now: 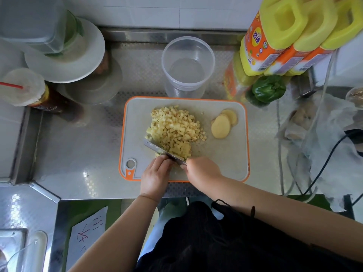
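While the right hand (202, 169) is closing round the handle of the knife (157, 149), hiding it fully, the blade is lying aslant across the near edge of the diced potato (174, 126). The left hand (156, 173) is resting just beside the blade on its near side, fingers bent down with their tips at the steel. Whether they are pinning anything beneath them I cannot tell.

Readable writing is scarce. Three bottles (261, 52) with yellow handled caps are lying at the far right, wearing orange labels with a yellow and red emblem and small print too blurred to make out. A paper sheet (86, 232) at the lower left is showing handwritten red and purple strokes, which I cannot read. A dark bottle (49, 101) at the left is carrying pale lettering that is also too blurred.

The potato is sitting as a heap of small, pale yellow cubes in the middle of the orange-rimmed cutting board (231, 154), some cubes showing brownish edges. Two round potato slices (221, 126) are overlapping to the right of the heap, apart from it. The board is lying on a steel counter (78, 154), with a clear tub (187, 65) standing just beyond its far edge and a green pepper (268, 89) sitting below the bottles.
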`<control>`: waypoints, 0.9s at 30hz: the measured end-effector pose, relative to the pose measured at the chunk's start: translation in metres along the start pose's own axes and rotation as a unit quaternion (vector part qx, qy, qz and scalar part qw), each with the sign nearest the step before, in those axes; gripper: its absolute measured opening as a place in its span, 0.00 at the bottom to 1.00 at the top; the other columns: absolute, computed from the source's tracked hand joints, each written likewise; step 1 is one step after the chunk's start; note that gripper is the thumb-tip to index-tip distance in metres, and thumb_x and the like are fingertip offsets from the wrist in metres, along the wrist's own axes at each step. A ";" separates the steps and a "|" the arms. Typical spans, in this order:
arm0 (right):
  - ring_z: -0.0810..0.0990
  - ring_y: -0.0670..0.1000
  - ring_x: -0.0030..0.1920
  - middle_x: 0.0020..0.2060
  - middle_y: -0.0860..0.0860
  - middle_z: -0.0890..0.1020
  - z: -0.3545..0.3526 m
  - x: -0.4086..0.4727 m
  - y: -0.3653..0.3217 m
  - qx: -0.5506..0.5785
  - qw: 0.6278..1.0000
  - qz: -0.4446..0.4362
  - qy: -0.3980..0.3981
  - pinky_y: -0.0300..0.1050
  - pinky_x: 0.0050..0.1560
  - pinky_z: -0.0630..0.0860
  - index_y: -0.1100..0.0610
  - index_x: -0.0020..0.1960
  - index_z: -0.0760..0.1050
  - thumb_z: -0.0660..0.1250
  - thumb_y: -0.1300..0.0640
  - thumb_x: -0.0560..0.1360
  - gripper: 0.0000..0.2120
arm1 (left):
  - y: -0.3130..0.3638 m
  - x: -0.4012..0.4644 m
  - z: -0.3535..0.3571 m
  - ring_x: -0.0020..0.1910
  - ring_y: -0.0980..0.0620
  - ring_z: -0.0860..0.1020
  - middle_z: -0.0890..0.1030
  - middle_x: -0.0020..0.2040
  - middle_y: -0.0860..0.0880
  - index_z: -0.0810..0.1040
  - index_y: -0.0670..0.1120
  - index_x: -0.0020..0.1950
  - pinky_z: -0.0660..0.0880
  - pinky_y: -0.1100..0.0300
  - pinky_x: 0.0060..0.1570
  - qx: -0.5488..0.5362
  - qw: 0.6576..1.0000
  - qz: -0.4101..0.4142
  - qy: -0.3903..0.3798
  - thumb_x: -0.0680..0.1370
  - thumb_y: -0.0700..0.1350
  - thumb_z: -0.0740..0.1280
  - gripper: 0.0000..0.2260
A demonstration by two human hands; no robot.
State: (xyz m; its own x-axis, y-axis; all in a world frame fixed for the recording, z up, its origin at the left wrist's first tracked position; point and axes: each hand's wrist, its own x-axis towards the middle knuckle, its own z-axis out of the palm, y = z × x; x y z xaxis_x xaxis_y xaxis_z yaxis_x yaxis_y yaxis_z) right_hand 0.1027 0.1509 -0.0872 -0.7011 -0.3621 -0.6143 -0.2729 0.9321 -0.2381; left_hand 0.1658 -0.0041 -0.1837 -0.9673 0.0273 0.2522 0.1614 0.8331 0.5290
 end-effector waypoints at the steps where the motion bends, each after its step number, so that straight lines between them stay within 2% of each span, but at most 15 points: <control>1: 0.74 0.57 0.40 0.45 0.57 0.80 0.002 0.002 0.001 0.006 1.000 0.003 0.003 0.45 0.37 0.66 0.60 0.54 0.75 0.53 0.49 0.83 0.18 | 0.000 0.000 0.000 0.44 0.44 0.80 0.80 0.49 0.45 0.82 0.41 0.47 0.80 0.53 0.37 0.000 1.000 -0.003 -0.003 0.78 0.41 0.61 0.10; 3: 0.78 0.58 0.43 0.45 0.56 0.80 0.002 0.007 0.004 0.021 1.000 0.008 0.005 0.45 0.37 0.67 0.60 0.54 0.74 0.54 0.46 0.82 0.19 | -0.001 0.001 -0.002 0.45 0.44 0.80 0.80 0.49 0.45 0.82 0.41 0.47 0.80 0.53 0.38 0.000 1.000 -0.007 -0.006 0.78 0.41 0.61 0.10; 6: 0.78 0.58 0.45 0.40 0.55 0.77 -0.006 0.014 0.014 0.070 0.997 0.015 -0.023 0.46 0.38 0.67 0.58 0.49 0.72 0.55 0.42 0.80 0.19 | 0.001 0.000 -0.005 0.45 0.46 0.79 0.79 0.49 0.46 0.82 0.42 0.47 0.79 0.55 0.38 0.003 1.000 -0.005 0.000 0.76 0.41 0.63 0.09; 9: 0.74 0.55 0.36 0.31 0.49 0.69 -0.010 0.008 0.015 0.050 0.999 0.001 0.002 0.46 0.31 0.63 0.56 0.40 0.65 0.55 0.42 0.81 0.19 | 0.000 -0.001 -0.007 0.42 0.46 0.79 0.77 0.50 0.49 0.81 0.43 0.47 0.78 0.56 0.34 -0.013 1.000 -0.014 0.003 0.76 0.43 0.64 0.07; 11: 0.68 0.51 0.28 0.28 0.48 0.67 -0.011 -0.001 0.013 0.021 0.999 -0.011 0.023 0.44 0.26 0.60 0.55 0.35 0.61 0.55 0.43 0.81 0.21 | 0.000 -0.004 -0.007 0.39 0.44 0.80 0.74 0.52 0.51 0.80 0.44 0.48 0.77 0.55 0.30 -0.024 0.999 -0.035 0.003 0.76 0.43 0.64 0.06; 13: 0.66 0.48 0.26 0.27 0.48 0.68 -0.010 -0.008 0.011 0.006 0.999 -0.022 0.029 0.43 0.25 0.60 0.54 0.37 0.62 0.54 0.44 0.81 0.19 | 0.002 -0.007 -0.007 0.38 0.43 0.80 0.74 0.52 0.52 0.80 0.44 0.49 0.77 0.55 0.28 -0.027 0.998 -0.058 0.003 0.77 0.44 0.63 0.07; 15: 0.68 0.50 0.28 0.28 0.48 0.68 -0.009 -0.011 0.010 0.000 0.999 -0.020 0.032 0.43 0.26 0.62 0.55 0.41 0.65 0.54 0.44 0.81 0.17 | 0.005 -0.008 -0.007 0.39 0.43 0.80 0.74 0.52 0.52 0.81 0.43 0.49 0.77 0.54 0.29 -0.034 0.997 -0.070 0.001 0.77 0.45 0.62 0.09; 19: 0.70 0.52 0.30 0.29 0.49 0.68 -0.010 -0.013 0.007 -0.014 0.999 -0.029 0.035 0.44 0.29 0.64 0.55 0.43 0.66 0.53 0.45 0.82 0.16 | 0.005 -0.004 -0.007 0.38 0.43 0.80 0.74 0.52 0.52 0.81 0.43 0.49 0.77 0.54 0.29 -0.024 0.997 -0.073 0.000 0.76 0.44 0.62 0.09; 23: 0.68 0.53 0.31 0.29 0.48 0.65 -0.008 -0.014 0.005 -0.019 0.998 -0.038 0.038 0.44 0.28 0.60 0.55 0.44 0.66 0.52 0.47 0.83 0.14 | 0.004 -0.001 -0.006 0.37 0.43 0.79 0.77 0.49 0.49 0.81 0.43 0.47 0.76 0.55 0.28 -0.023 0.997 -0.067 -0.001 0.76 0.44 0.62 0.09; 27: 0.69 0.55 0.35 0.29 0.49 0.62 -0.001 -0.011 0.002 -0.020 0.999 -0.038 0.017 0.45 0.31 0.62 0.60 0.51 0.72 0.50 0.49 0.84 0.17 | 0.002 -0.002 -0.004 0.37 0.45 0.78 0.78 0.48 0.49 0.81 0.43 0.46 0.76 0.56 0.29 -0.029 0.997 -0.078 -0.004 0.76 0.44 0.63 0.09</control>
State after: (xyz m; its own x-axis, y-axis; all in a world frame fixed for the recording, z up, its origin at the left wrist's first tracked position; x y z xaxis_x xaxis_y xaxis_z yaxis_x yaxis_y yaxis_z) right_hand 0.1091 0.1566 -0.0797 -0.6987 -0.4331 -0.5695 -0.3519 0.9010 -0.2535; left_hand 0.1692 -0.0046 -0.1805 -0.9831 -0.0949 0.1567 0.0200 0.7947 0.6066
